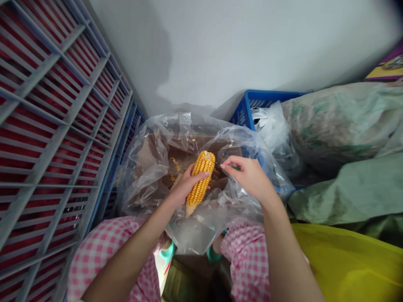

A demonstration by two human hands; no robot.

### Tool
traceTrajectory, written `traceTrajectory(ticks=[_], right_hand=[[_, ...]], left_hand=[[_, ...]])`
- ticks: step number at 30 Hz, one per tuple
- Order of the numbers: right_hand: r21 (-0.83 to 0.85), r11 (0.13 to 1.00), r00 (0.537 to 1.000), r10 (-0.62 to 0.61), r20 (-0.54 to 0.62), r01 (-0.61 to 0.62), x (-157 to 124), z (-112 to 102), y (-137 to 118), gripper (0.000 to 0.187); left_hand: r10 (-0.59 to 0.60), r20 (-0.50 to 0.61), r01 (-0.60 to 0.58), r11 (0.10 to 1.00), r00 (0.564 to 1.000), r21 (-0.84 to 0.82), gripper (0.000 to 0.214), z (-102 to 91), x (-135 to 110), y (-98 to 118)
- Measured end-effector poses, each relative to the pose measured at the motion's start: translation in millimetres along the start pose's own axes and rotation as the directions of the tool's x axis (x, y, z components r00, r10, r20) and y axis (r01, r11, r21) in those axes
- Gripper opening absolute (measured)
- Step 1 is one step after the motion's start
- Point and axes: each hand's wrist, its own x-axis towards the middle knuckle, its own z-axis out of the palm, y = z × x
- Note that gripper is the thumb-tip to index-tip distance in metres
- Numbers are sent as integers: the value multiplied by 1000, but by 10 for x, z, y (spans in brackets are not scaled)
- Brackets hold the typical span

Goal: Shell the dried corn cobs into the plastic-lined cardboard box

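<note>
Corn cob [201, 180] sits at centre, tilted, far end up and near end down, held just above the opened plastic liner [141, 184]. Kernels deep yellow, in tight rows; pale patch at the far tip, and the near end tapers to a pale point.

Left hand [185, 186] is closed around the cob's middle, fingers across its face, thumb side hidden behind it. Right hand [248, 176] is apart from the cob, just to its right, fingers curled in a narrow pinch. Small green object [235, 168] shows at the fingertips; its form is too hidden to tell.

Loose kernels [174, 164] lie on brown cardboard [157, 155] inside the liner, left of the cob. A few more are scattered near the cob.

Cob likely feels stiff and fairly heavy for its size, with a knobbly, dry surface that should grip well. The middle of the shaft looks like the surest hold. The tapered end may slip, and the liner looks thin and slick.

Around: slatted grey rack [47, 126] on the left, red behind it. Blue crate [252, 105] at far right of the liner, against the white wall [236, 42]. Printed sack [340, 121] and green sack [346, 197] to the right, yellow bag [346, 264] near right. Pink checked cloth [248, 260] covers the person's legs on both sides of the liner.
</note>
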Motion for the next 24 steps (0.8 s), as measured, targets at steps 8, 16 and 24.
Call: traceTrajectory(ticks=[8,16,24], right_hand=[[-12,1000,1000,9,8,-9,-3,-22,3,18],[-9,1000,1000,-6,-4,6,-2,-10,9,18],[5,1000,1000,1,21,-1,-1,-16,15,17]], left_hand=[[-8,-5,8,1000,1000,-6,46,-10,4,10],[-3,-2,3,1000,1000,2,46,-8,1,24],[32,-4,-32,998,999,54,44,-15,-6,-10]])
